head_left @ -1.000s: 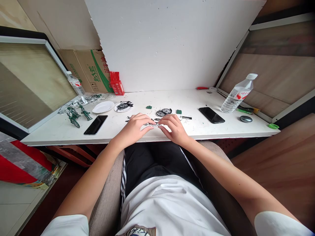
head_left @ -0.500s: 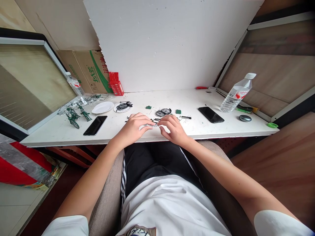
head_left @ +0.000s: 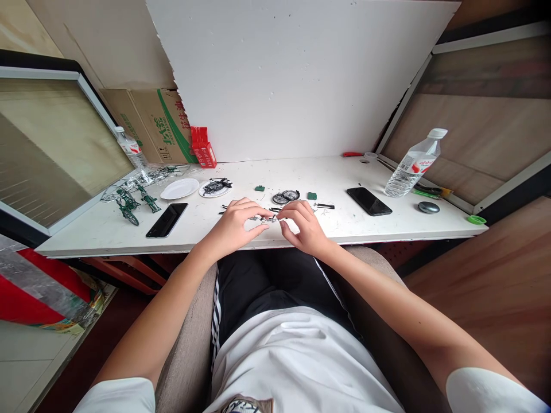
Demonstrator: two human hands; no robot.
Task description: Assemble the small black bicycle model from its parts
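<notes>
Head view. Left hand: thumb and fingers parted. Right hand: fingers bent at the part; whether they pinch it cannot be told. Thin dark part: between both hands' fingertips. Status, as judged: green model bicycles, nine o'clock of the hands, appear assembled; black wheels, one o'clock, remain loose and unfitted. Change from half a second ago: left thumb-to-finger gap has widened.
</notes>
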